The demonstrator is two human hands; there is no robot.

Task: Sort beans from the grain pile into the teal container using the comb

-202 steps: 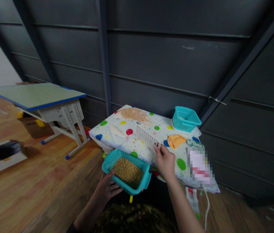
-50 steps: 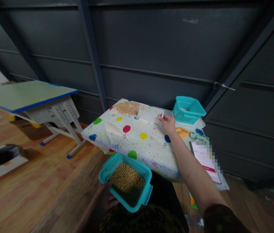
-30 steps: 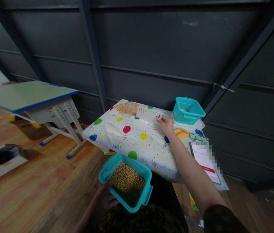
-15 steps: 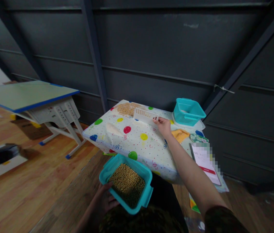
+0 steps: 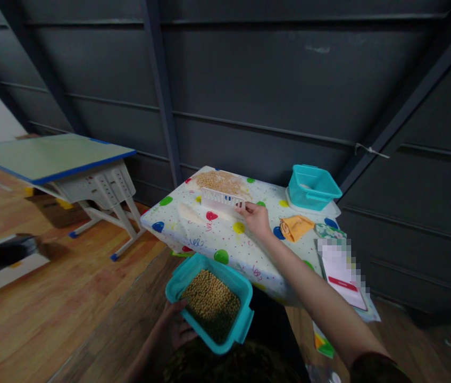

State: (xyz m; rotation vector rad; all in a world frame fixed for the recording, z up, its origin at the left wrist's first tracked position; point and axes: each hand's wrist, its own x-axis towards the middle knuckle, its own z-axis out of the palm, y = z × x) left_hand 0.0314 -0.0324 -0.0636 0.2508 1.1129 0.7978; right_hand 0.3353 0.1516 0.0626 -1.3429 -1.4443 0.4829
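White slotted scraper (image 5: 219,205), pinched by the right hand (image 5: 256,219), wants level strokes beside the grain pile (image 5: 219,182), while the left hand (image 5: 175,325) clasps the teal tub (image 5: 245,315).

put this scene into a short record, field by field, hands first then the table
left hand: holds the near tub, thumb at its rim
near tub: turquoise, contains beans
right hand: grips a white strip
white strip: slotted, on the near side of the tan pile
right side of table: second tub, orange cloth, phone
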